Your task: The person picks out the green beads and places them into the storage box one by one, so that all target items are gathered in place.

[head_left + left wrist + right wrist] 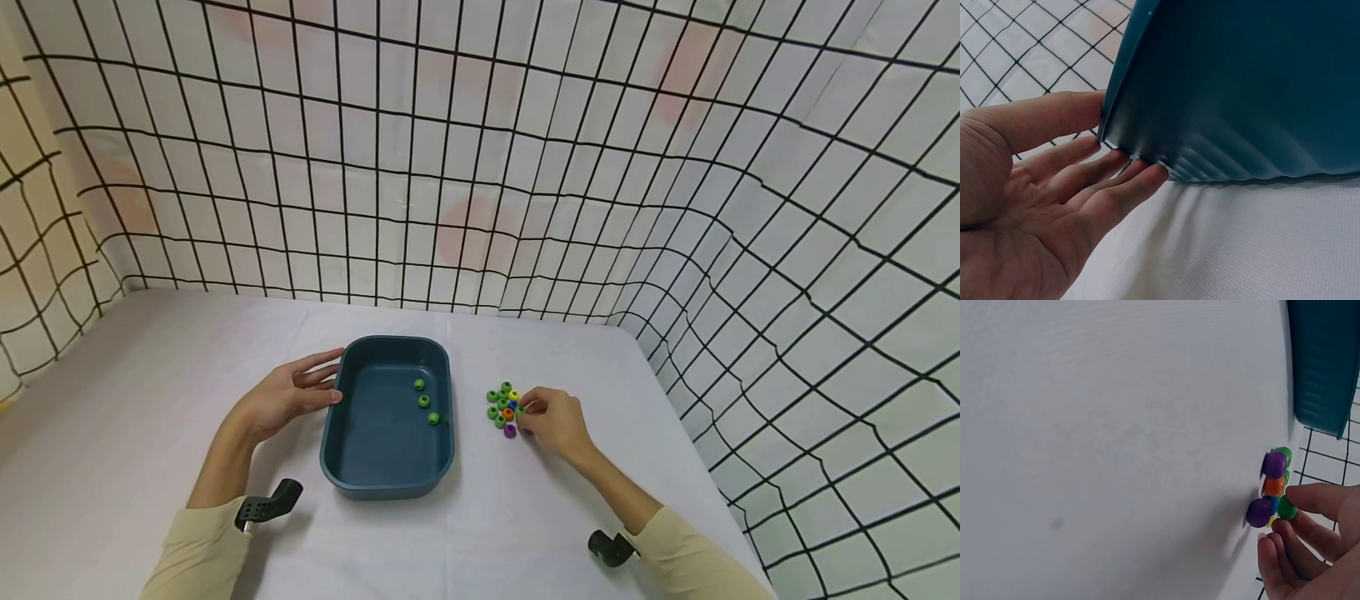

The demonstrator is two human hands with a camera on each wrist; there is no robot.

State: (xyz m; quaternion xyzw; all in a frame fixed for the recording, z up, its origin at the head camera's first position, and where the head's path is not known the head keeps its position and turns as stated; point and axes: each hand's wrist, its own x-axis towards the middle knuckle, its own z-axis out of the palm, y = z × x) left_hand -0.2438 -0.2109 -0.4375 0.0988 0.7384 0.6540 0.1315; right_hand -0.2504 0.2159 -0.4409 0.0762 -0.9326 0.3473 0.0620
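Three green beads (424,401) are already gathered in the blue tray (375,450), lying apart from one another along its right side. One more green bead (1287,508) is pinched between the thumb and fingertips of the right hand (553,421), at the right edge of the loose pile on the white cloth (480,542); it is held close among the others and is not yet in the tray.

The tray is touched at its left rim and outer wall by the left hand (281,400), whose fingers are loosely outstretched; nothing is gripped by it, and the tray is perhaps only being steadied.

As far as can be judged, the sorting is at an early stage. Six other green beads can be counted in the pile, to the right of the tray. A yellow bead (515,395), a blue bead (513,405), an orange bead (508,414) and two purple beads (1274,464) are left there too, the second purple one being seen only in the right wrist view. Since only green is found in the tray, the other colours may be meant to be left out, though this cannot be confirmed.
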